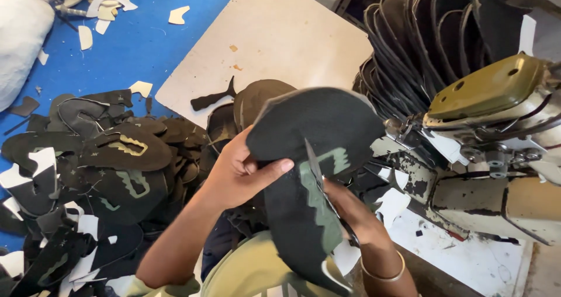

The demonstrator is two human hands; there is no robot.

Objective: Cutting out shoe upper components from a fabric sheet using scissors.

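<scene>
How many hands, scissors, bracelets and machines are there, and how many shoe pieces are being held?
hands: 2, left hand and right hand
scissors: 1
bracelet: 1
machine: 1
shoe piece held: 1
total: 6

Both hands, left (236,174) and right (356,215), raised close together, fingers curled.
</scene>
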